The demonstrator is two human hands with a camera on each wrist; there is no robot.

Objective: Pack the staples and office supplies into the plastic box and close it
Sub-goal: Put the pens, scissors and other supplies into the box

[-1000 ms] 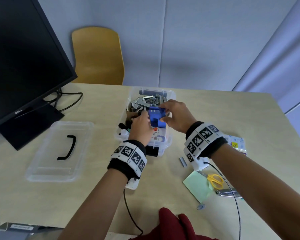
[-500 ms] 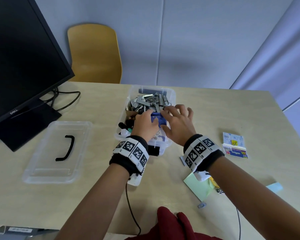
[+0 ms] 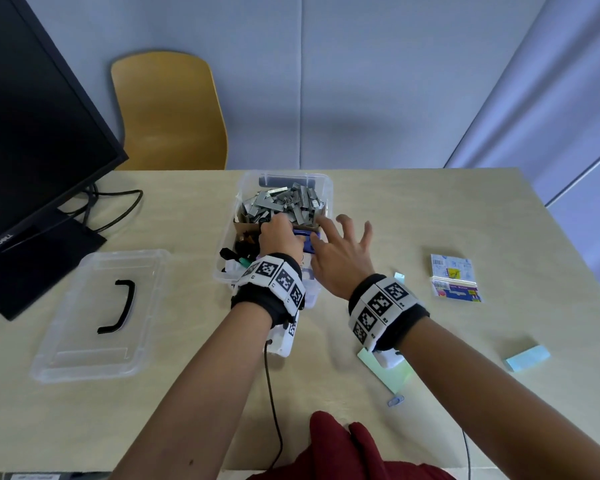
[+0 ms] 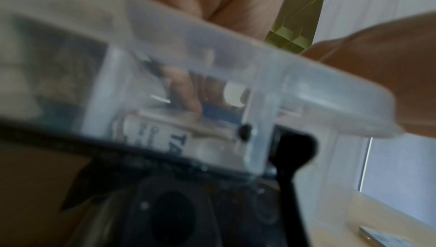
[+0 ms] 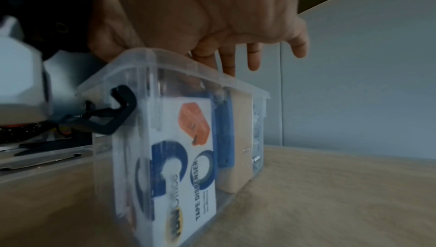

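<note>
A: What has changed in the last second?

B: The right hand (image 3: 340,261) has let go. A second ago both hands were pinching the blue item (image 3: 307,242) above the plastic box (image 3: 321,188); now the right one is lifting off toward the right of the frame, fingers spread and straight, holding nothing.

A: And the left hand (image 3: 279,239)?

B: It stays down inside the box at centre frame, fingers curled over the blue item. From the head view I read that as pressing or gripping it into place; the left wrist view is too blurred to confirm the grip.

A: So the blue item is in?

B: It looks seated. The right wrist view shows it through the clear wall, standing between the tape dispenser carton (image 5: 186,159) and a tan block (image 5: 238,139). The staples (image 3: 284,202) are piled at the far end of the box.

A: Then packing is nearly done?

B: No. Still on the table (image 3: 430,216) are two printed packets (image 3: 452,280) at the right, a blue sticky pad (image 3: 527,356) lower right, a green note sheet (image 3: 392,379) and a paper clip (image 3: 395,400) under the right wrist. The lid (image 3: 101,317) lies at the left, handle up, well apart from the box.

A: So the free right hand matters.

B: I judge it is freed to fetch one of those leftovers, probably the packets, since they lie nearest its side.
</note>
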